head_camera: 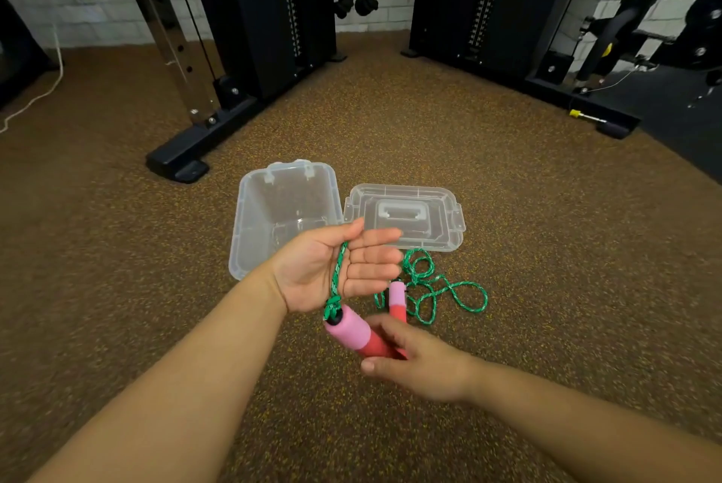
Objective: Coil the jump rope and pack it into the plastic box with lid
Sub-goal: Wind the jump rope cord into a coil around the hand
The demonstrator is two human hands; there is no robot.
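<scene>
A green-and-white jump rope (441, 293) lies tangled on the floor just below the lid. One pink-and-red handle (353, 334) is gripped by my right hand (420, 365) at its red end. From that handle the rope runs up across the palm of my left hand (336, 267), which is held palm-up with the thumb resting over the rope. The second pink-and-red handle (397, 301) lies on the floor beside my left fingers. The clear plastic box (250, 224) stands open behind my left hand. Its clear lid (429, 209) lies flat to the right of it.
Brown speckled rubber floor (508, 189) all around. Black gym machine frames stand behind: one base (183, 158) at the left close to the box, another (586, 107) at the right back. A white cable (43, 92) trails on the far left.
</scene>
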